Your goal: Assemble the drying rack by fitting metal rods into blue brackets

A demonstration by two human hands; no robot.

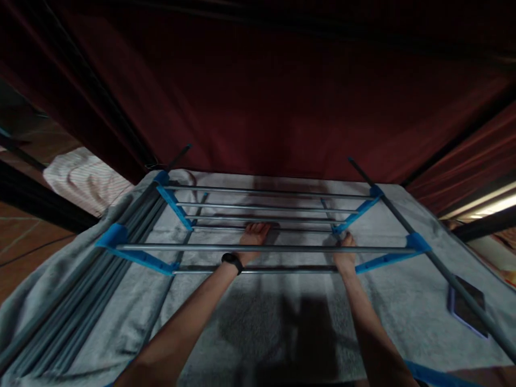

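Note:
A partly assembled rack of thin grey metal rods (282, 206) and blue plastic end brackets (175, 207) lies across a pale blanket. My left hand (255, 235), with a dark band on its wrist, reaches in beneath the front rod (298, 249). Its fingers curl over the lowest rear rod near the middle. My right hand (345, 248) is closed around the lower grey pole (328, 209) on the right side, just below the blue bracket (355, 215). Part of its grip is hidden by the front rod.
Several loose grey poles (108, 274) lie bundled along the left side. A phone (470, 305) rests on the blanket (298, 301) at right, beside a long pole. Dark red curtains (282, 107) hang behind. A striped cloth (88, 177) is at far left.

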